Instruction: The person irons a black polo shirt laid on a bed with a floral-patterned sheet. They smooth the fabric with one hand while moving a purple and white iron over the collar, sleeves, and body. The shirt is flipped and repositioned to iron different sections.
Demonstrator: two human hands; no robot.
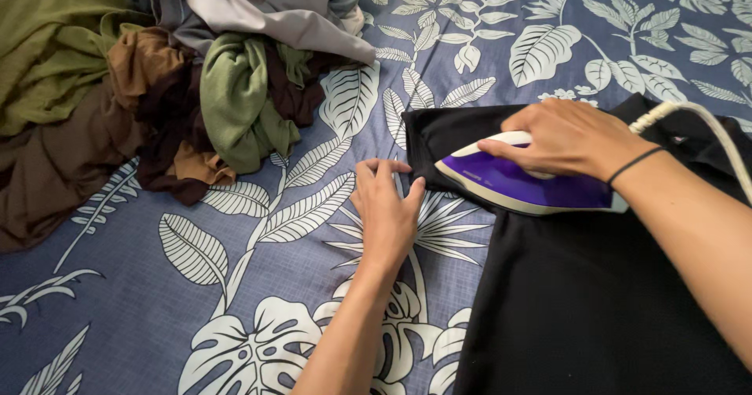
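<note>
Right hand (568, 138) clamped on purple-white steam iron (521, 182), sitting on black garment (580, 285) at right of bed. Left hand (385, 211) flat, fingers together, pinning garment's left edge on leaf-print sheet (235, 285). Crumpled clothes pile (180, 74) far left.

Home bedroom: leaf-print bedsheet (235, 301), heaped clothes (157, 82), iron (517, 183).

We see the right hand (568, 138) wrapped over the handle of a purple and white iron (521, 182), which rests on a black garment (580, 301) spread across a blue leaf-print bedsheet (235, 285). The left hand (385, 211) lies flat at the garment's edge (fingertips touching the cloth). A heap of clothes (172, 82), olive, brown and grey, sits at upper left.
</note>
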